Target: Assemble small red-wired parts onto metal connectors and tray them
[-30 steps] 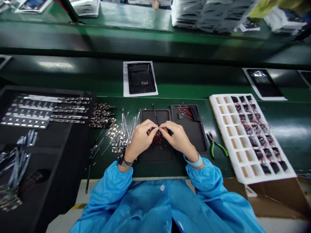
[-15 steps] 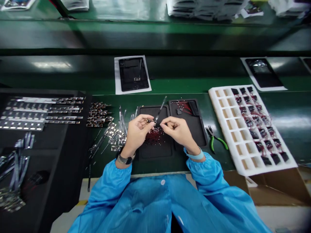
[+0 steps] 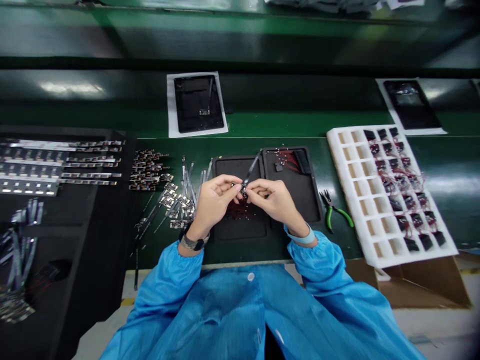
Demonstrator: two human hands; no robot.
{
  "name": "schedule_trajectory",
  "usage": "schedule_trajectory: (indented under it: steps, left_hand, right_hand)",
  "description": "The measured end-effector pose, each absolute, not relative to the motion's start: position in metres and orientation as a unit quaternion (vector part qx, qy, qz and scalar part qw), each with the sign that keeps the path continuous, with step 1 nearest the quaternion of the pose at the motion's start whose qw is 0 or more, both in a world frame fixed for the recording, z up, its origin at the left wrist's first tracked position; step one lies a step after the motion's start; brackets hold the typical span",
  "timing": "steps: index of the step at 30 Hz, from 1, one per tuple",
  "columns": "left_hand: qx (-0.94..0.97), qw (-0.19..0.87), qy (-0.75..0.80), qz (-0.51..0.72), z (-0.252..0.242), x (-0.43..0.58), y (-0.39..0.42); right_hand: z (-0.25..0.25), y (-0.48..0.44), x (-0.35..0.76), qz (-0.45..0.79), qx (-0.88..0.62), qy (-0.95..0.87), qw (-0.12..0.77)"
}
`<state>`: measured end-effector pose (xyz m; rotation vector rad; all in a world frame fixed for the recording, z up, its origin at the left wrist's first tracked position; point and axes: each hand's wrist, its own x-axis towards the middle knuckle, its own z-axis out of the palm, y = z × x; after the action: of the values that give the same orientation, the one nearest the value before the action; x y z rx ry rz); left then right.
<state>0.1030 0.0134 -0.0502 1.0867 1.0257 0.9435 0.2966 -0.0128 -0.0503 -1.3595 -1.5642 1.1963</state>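
My left hand (image 3: 213,202) pinches a small circuit board (image 3: 243,189) whose dark ribbon cable (image 3: 252,168) sticks up and away to the right. Closed in a pinch, my right hand (image 3: 275,201) meets the board's right side; whatever is between its fingertips is too small to make out. Both hands hover over a black tray (image 3: 240,231). Beneath them lies a heap of tiny red and white pieces (image 3: 239,211), partly hidden by the fingers.
Loose boards with ribbon cables (image 3: 180,207) and a stacked pile of boards (image 3: 148,170) lie left. A second black tray (image 3: 292,195) holds red-wired black parts. Farther right are green-handled pliers (image 3: 335,212) and a white foam tray (image 3: 350,190). A tablet-like panel (image 3: 197,102) lies behind.
My right fingertips have moved in from a small gap to meet the board. The ribbon cable has shifted slightly right, and the whole view has tilted a little.
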Motion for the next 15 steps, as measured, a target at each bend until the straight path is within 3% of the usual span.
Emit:
schedule_trajectory:
  steps: [4, 10, 15]
  left_hand:
    - [0.494, 0.612, 0.452, 0.421, -0.053, 0.102, 0.012]
    - [0.636, 0.471, 0.444, 0.419, -0.049, 0.102, 0.009]
    - [0.701, 0.422, 0.414, 0.399, -0.045, 0.102, 0.007]
  right_hand:
    - [-0.046, -0.011, 0.299, 0.461, -0.541, -0.604, 0.361]
    - [-0.040, -0.009, 0.300, 0.520, -0.528, -0.557, 0.374]
    - [-0.042, -0.009, 0.299, 0.529, -0.515, -0.564, 0.369]
